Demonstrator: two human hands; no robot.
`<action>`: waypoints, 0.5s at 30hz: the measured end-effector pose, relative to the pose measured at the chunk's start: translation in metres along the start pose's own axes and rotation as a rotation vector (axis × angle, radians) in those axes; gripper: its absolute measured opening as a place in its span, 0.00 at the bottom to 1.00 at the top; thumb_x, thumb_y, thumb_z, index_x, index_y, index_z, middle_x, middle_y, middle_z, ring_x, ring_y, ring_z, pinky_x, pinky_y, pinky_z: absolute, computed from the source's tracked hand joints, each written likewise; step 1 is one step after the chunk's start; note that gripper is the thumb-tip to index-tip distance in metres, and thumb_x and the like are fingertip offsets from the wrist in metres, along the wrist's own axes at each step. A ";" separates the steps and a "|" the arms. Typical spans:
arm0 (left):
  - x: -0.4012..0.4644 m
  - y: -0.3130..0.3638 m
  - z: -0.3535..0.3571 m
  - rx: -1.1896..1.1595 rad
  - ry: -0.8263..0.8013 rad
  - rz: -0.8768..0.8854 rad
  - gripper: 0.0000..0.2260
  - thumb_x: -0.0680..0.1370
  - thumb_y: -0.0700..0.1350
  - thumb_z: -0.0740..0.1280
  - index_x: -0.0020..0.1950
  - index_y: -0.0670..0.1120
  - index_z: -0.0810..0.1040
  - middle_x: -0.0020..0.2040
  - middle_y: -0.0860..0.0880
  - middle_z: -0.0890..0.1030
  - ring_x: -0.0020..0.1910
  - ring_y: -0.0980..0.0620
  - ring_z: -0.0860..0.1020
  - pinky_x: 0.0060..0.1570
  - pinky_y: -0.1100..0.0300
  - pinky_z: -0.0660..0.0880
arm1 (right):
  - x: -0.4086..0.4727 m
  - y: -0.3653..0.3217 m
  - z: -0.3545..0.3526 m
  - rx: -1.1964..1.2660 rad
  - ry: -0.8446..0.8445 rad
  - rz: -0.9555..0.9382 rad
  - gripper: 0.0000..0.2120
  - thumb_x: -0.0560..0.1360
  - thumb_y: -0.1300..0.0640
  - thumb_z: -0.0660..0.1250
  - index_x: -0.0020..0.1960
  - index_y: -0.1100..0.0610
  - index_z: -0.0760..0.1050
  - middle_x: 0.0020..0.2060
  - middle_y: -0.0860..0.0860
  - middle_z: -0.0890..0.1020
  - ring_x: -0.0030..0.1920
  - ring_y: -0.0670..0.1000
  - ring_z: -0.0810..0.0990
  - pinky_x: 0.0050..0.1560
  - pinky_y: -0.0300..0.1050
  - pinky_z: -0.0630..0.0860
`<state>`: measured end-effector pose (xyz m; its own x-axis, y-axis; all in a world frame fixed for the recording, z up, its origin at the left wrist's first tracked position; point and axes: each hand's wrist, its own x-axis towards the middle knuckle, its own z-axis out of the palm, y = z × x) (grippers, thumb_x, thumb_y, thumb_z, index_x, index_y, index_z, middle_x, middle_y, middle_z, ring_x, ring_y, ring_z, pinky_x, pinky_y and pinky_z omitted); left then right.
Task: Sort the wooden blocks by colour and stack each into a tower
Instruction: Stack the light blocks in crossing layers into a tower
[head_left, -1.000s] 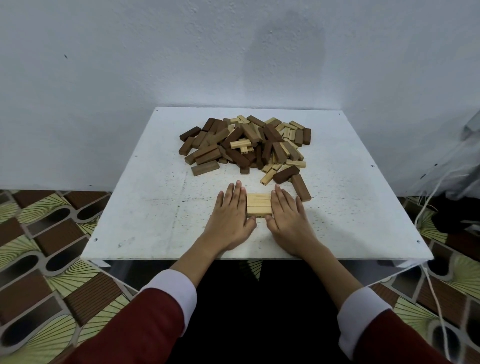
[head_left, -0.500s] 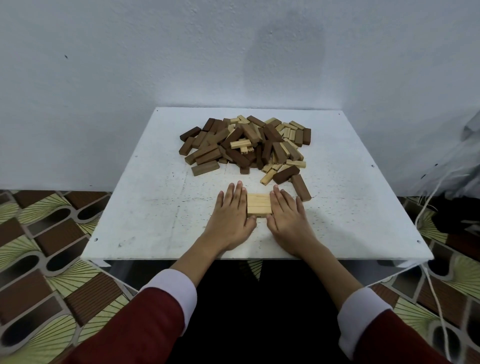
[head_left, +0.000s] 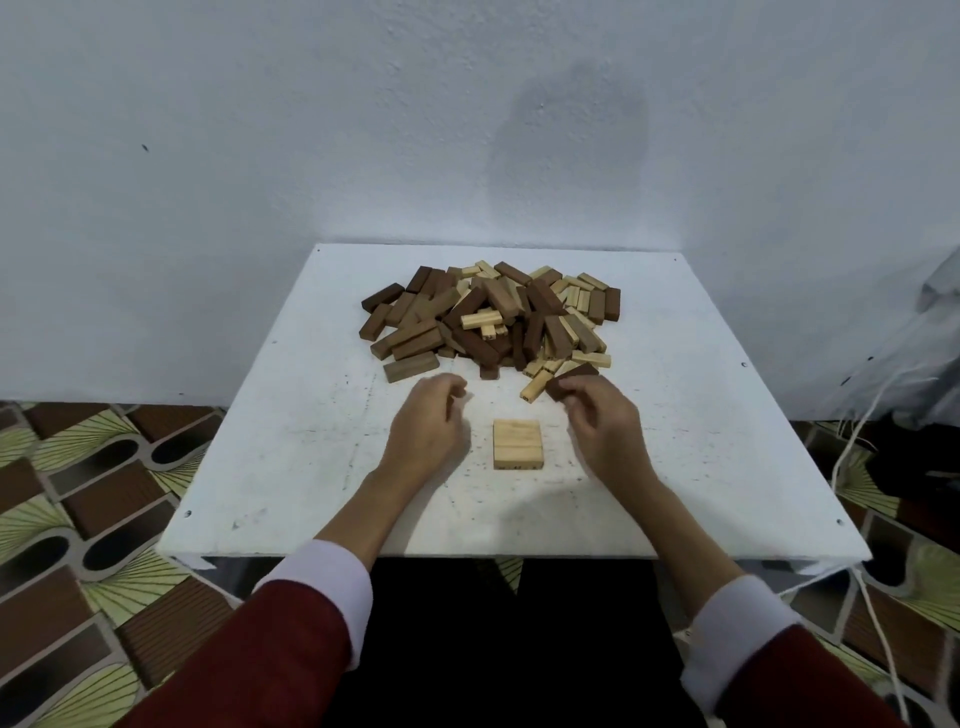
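Both hands have been lifted off the light stack they flanked a second ago and raised toward the pile. On the white table, the mixed pile of dark and light blocks is heaped at 12 o'clock. The low light stack is set at centre, near 6 o'clock of the pile. At its 10 o'clock the left hand is held loosely curled, gripping nothing. At its 2 o'clock the right hand is seen pinching a dark block at the pile's edge.

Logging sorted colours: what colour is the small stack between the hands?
Light, pale wood stack, in the head view.
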<state>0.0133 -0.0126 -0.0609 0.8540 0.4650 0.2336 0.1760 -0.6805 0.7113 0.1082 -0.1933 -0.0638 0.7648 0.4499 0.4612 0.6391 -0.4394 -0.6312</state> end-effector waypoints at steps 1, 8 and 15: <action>0.010 0.003 -0.001 0.014 0.055 0.037 0.10 0.78 0.36 0.60 0.57 0.41 0.77 0.54 0.44 0.78 0.54 0.50 0.75 0.52 0.59 0.72 | 0.012 -0.001 0.000 0.003 -0.063 0.014 0.10 0.73 0.73 0.62 0.52 0.67 0.78 0.47 0.59 0.82 0.48 0.55 0.80 0.52 0.40 0.74; 0.087 0.008 -0.001 0.308 0.059 0.247 0.14 0.77 0.33 0.61 0.61 0.40 0.77 0.60 0.43 0.75 0.63 0.47 0.69 0.59 0.55 0.70 | 0.061 0.007 0.018 -0.452 -0.546 -0.189 0.17 0.75 0.68 0.61 0.60 0.57 0.77 0.58 0.52 0.78 0.57 0.53 0.69 0.54 0.46 0.69; 0.115 0.005 0.005 0.462 -0.094 0.288 0.12 0.77 0.36 0.63 0.60 0.40 0.78 0.57 0.42 0.73 0.60 0.45 0.68 0.55 0.52 0.71 | 0.081 0.003 0.014 -0.476 -0.488 -0.122 0.04 0.74 0.62 0.63 0.48 0.58 0.75 0.47 0.52 0.74 0.50 0.51 0.70 0.48 0.43 0.68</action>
<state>0.1144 0.0346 -0.0337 0.9356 0.1852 0.3007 0.1071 -0.9602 0.2579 0.1707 -0.1472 -0.0372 0.6324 0.7671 0.1079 0.7697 -0.6067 -0.1985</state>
